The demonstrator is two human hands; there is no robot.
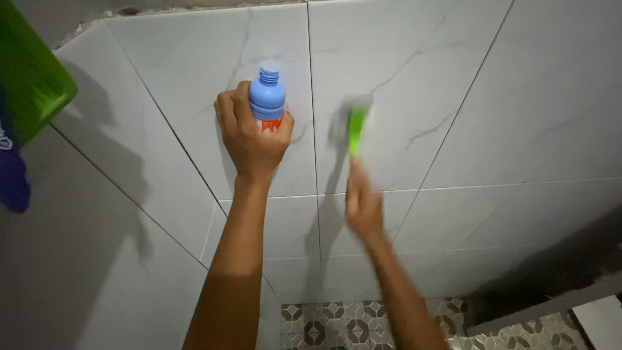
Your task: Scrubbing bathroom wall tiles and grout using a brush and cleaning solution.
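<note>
My left hand [249,133] is raised against the white marbled wall tiles [389,71] and grips a blue plastic bottle [267,97] with an orange label, its open neck pointing up. My right hand [363,204] holds a green-handled brush [355,126] by the handle, with the brush head pressed on the tile just right of a vertical grout line. The right hand and brush are blurred by motion.
A green plastic object [29,71] hangs at the top left with a dark blue item [11,175] below it. Patterned floor tiles [337,324] lie at the bottom, and a raised ledge [596,311] runs at the lower right.
</note>
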